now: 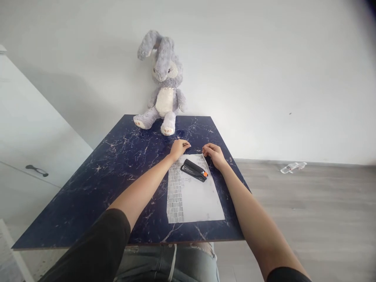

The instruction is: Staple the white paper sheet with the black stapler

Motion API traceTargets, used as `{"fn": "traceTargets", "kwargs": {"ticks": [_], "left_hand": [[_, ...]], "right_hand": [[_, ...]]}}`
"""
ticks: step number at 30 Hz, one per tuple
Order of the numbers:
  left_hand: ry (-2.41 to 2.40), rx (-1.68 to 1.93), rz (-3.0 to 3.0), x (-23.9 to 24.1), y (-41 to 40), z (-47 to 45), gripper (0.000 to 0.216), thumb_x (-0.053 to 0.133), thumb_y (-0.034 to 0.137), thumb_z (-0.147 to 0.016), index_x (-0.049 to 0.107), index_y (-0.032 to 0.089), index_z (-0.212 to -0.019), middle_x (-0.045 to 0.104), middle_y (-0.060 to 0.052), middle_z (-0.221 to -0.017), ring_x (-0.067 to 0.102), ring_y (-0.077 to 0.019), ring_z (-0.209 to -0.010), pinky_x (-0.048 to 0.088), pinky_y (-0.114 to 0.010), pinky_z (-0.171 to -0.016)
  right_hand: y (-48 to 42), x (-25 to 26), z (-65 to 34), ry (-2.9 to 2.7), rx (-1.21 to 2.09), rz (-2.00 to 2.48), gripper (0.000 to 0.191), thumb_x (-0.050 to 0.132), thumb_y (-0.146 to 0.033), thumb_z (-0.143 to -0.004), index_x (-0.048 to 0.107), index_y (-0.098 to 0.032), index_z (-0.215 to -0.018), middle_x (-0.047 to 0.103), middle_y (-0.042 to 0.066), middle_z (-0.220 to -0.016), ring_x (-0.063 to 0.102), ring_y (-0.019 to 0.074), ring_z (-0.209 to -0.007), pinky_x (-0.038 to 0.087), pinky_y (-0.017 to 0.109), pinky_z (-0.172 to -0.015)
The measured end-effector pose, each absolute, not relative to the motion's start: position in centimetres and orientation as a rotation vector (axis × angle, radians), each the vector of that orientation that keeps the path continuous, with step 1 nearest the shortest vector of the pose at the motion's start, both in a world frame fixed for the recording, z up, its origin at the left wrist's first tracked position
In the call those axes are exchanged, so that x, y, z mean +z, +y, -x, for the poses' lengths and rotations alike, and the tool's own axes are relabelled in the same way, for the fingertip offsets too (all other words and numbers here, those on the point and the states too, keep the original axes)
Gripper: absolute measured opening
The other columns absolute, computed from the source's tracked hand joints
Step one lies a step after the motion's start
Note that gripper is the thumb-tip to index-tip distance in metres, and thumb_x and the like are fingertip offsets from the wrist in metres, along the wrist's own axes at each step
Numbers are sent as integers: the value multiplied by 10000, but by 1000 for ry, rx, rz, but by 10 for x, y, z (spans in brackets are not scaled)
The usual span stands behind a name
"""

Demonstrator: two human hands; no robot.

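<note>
From the head view, a dark blue marbled table [96, 188] stands against a white wall [264, 58]. The left hand [178, 149] and right hand [214, 153], neither clenched, rest at the paper [195, 197]'s far corners; a stapler [194, 170] lies on it. A plush rabbit [163, 86] sits behind.

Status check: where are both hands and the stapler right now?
Left hand and right hand at paper's far edge. Stapler lies on it, untouched. Plush rabbit beyond.

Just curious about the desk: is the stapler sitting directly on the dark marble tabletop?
No, the black stapler lies on the printed paper sheet, which rests on the tabletop.
</note>
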State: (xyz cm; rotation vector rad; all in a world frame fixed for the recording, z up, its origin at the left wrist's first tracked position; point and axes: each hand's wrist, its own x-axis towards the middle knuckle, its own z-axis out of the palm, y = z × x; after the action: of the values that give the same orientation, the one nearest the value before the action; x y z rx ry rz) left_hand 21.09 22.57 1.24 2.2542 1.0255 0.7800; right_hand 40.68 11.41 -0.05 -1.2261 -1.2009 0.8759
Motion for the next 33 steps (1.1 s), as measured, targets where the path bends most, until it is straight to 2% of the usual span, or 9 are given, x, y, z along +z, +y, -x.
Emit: {"fn": "traceTargets", "kwargs": {"ticks": [6,11,14,16,19,22,25,29,33], "left_hand": [[1081,785,-2317,23,232,-201,170,656,226,-925,808,166,-972,765,-101,-994,686,-218,-911,502,-329,-907],[1102,714,-2509,17,185,-145,223,556,230,-968,771,175,-984,703,-114,-1024,621,-259,-1032,474,-388,-996],[957,591,-2700,9,150,-112,307,498,294,-1012,698,193,-1222,648,-118,-1265,571,-270,-1192,444,-416,-1086],[875,482,-2758,8,138,-98,432,488,412,-1024,598,202,-1386,558,-126,-1443,497,-291,-1338,388,-444,-1162],[797,299,-2792,11,141,-89,649,443,605,-1007,452,220,-1530,400,-128,-1609,347,-335,-1489,251,-532,-1244],[748,173,-2768,14,154,-85,742,373,702,-990,365,261,-1587,298,-104,-1674,228,-349,-1554,127,-605,-1262],[687,138,-2734,14,163,-81,761,357,734,-978,342,295,-1599,246,-81,-1698,171,-334,-1577,66,-599,-1270],[649,186,-2711,7,169,-78,754,386,727,-974,338,312,-1602,257,-72,-1696,171,-325,-1579,19,-567,-1277],[643,201,-2702,4,176,-74,737,427,704,-974,359,312,-1594,242,-68,-1702,179,-323,-1579,49,-539,-1281]], "right_hand": [[113,2,-405,-1306,845,1271,336,655,-540,-843,661,-204,-864,682,27,-789,564,153,-673,479,292,-681],[111,3,-399,-1444,831,1272,379,631,-562,-896,678,-193,-822,670,27,-747,540,148,-651,438,276,-647],[108,7,-396,-1580,774,1309,459,581,-604,-934,684,-180,-792,646,33,-704,528,153,-644,412,278,-634],[104,14,-394,-1700,744,1306,498,549,-630,-950,687,-174,-806,640,38,-716,536,163,-673,401,281,-644],[94,29,-389,-1911,756,1191,522,514,-655,-964,675,-168,-863,641,44,-803,539,171,-740,395,288,-685],[84,42,-380,-2104,812,1070,494,596,-665,-914,639,-175,-953,631,39,-892,526,167,-778,396,290,-715],[77,49,-369,-2256,808,1096,438,721,-562,-856,605,-193,-1063,633,35,-937,532,170,-784,414,294,-716],[74,50,-359,-2323,685,1207,295,646,-415,-922,603,-203,-1122,648,17,-883,541,157,-706,409,294,-660],[74,47,-358,-2222,501,1252,373,599,-419,-966,609,-202,-1269,699,68,-1085,637,206,-873,473,330,-765]]}}
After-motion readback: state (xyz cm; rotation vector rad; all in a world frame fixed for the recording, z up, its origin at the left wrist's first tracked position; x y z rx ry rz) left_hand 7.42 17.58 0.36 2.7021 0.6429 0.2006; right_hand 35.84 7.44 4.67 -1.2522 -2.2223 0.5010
